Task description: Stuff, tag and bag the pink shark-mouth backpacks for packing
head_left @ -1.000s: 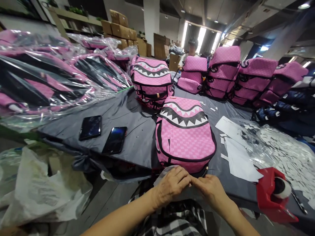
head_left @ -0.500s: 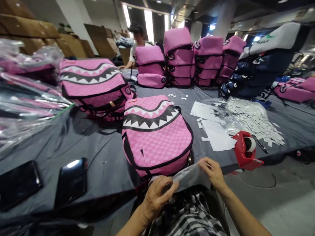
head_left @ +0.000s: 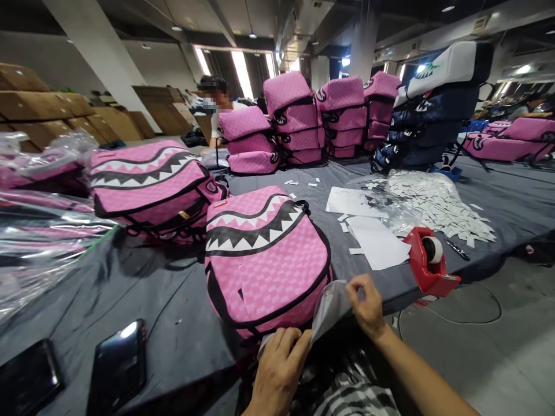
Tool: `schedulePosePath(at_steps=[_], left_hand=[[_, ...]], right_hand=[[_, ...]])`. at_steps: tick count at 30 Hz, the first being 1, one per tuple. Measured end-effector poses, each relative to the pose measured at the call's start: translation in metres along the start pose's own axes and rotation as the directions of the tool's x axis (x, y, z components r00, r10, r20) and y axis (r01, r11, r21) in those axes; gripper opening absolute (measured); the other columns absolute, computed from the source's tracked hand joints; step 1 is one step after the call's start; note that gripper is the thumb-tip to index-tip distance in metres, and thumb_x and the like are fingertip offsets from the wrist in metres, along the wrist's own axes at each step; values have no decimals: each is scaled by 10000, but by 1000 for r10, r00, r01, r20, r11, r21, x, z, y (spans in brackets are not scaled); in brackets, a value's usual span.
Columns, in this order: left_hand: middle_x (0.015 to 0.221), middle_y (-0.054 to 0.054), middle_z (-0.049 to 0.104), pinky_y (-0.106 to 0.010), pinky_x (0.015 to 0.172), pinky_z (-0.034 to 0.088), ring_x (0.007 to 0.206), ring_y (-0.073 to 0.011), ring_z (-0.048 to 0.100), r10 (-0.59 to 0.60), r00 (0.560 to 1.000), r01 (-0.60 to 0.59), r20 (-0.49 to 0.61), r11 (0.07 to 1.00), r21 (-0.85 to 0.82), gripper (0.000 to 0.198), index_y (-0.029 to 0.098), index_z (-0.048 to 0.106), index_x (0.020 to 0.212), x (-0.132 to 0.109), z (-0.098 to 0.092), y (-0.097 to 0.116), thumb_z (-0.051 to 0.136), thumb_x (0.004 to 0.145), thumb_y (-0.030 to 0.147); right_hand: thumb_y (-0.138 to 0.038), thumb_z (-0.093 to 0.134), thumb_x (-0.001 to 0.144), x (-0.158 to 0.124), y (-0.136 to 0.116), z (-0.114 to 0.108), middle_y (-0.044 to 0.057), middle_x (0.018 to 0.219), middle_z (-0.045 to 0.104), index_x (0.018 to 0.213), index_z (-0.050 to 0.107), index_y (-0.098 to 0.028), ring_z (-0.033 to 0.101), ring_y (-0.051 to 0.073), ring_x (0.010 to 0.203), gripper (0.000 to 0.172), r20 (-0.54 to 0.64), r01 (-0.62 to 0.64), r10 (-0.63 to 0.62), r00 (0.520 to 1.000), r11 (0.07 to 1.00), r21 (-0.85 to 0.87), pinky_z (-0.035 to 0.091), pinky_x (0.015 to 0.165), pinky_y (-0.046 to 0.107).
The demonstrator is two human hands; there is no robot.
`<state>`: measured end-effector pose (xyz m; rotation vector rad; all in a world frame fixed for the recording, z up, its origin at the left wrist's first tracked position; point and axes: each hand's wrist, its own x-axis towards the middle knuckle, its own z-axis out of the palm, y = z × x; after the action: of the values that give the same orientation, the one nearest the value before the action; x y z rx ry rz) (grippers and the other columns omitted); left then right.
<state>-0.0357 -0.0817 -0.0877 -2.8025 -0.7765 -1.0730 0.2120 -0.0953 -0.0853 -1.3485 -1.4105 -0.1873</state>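
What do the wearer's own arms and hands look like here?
The left hand and right hand are bare: no glove, ring, watch or bracelet shows. Both forearms are uncovered to the frame edge, no sleeve in view. Between them lies a black-and-white checked garment.

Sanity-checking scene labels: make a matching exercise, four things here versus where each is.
1 pink checkered shark-mouth backpack
2 red plastic tape dispenser
3 clear thin plastic bag
4 heap of white paper slips

A held by left hand and right hand
B on grey table edge, right of hands
C lying just beyond the hands
D spread at far right

Pairs: 1-C, 2-B, 3-A, 4-D
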Motion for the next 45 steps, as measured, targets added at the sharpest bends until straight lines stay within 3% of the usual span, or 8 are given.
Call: schedulePosePath(at_steps=[3, 5, 12, 17, 27, 34, 41, 45], left_hand=[[820, -19, 611, -255, 659, 435, 731, -134, 552, -10, 1000, 10, -3, 1000, -4, 179, 193, 639, 1111, 4, -3, 1, 533, 974, 149], [809, -14, 610, -255, 661, 434, 722, -128, 544, -19, 1000, 18, -24, 1000, -13, 170, 196, 641, 1085, 3, -5, 3, 525, 974, 139], [1043, -95, 625, -415, 896, 418, 1020, -246, 549, -171, 950, 231, -260, 948, 221, 205, 229, 692, 1094, -22, 6, 25, 621, 926, 134], [1103, -90, 505, -400, 923, 490, 1082, -243, 523, -209, 895, 276, -395, 953, 123, 351, 233, 692, 1123, -26, 18, 35, 671, 845, 20], [975, -63, 599, -452, 987, 498, 1051, -223, 609, -109, 915, 191, -389, 965, 179, 274, 214, 703, 1050, -22, 19, 23, 623, 870, 24], [823, -39, 626, -324, 792, 589, 794, -147, 628, 136, 939, -97, -317, 986, 134, 135, 130, 639, 1023, -12, 5, -6, 607, 904, 76], [934, -79, 637, -265, 735, 579, 821, -159, 641, 99, 992, -97, -79, 995, 33, 284, 111, 570, 1219, -8, -11, -16, 589, 939, 155], [845, -30, 631, -262, 638, 525, 731, -153, 594, 87, 987, -80, 133, 995, -57, 123, 160, 610, 1030, 6, -25, -16, 513, 962, 128]], right_hand=[[-145, 524, 881, -10, -10, -4, 123, 1113, 652, 1221, 588, -186, 624, 224, 1084, 349, 297, 346, -342, 892, 937, 39, 560, 901, 382], [-129, 547, 840, -6, -8, -1, 140, 1148, 642, 1266, 569, -169, 600, 243, 1147, 429, 344, 443, -436, 832, 894, 62, 553, 947, 421], [-103, 529, 813, 25, 12, 5, 72, 987, 690, 941, 611, -204, 638, 186, 1023, 183, 430, 707, -713, 554, 676, 209, 570, 923, 360], [-115, 470, 883, 33, 15, 4, 70, 952, 686, 821, 557, -215, 630, 168, 940, 147, 479, 751, -771, 420, 592, 294, 552, 838, 316], [-137, 439, 966, 53, 10, 4, 28, 790, 656, 946, 606, -199, 579, 142, 716, 179, 574, 762, -757, 312, 561, 324, 465, 686, 277], [-117, 551, 954, 48, 11, 1, 58, 952, 690, 897, 624, -174, 604, 166, 930, 109, 480, 774, -782, 398, 567, 282, 503, 861, 300], [-183, 453, 1011, 60, 12, 4, 21, 807, 631, 1085, 641, -199, 520, 146, 713, 204, 655, 727, -714, 246, 583, 363, 408, 683, 273], [-174, 524, 968, 76, 2, 4, 13, 802, 626, 982, 657, -216, 520, 152, 736, 140, 733, 687, -668, 125, 591, 422, 378, 709, 285]])
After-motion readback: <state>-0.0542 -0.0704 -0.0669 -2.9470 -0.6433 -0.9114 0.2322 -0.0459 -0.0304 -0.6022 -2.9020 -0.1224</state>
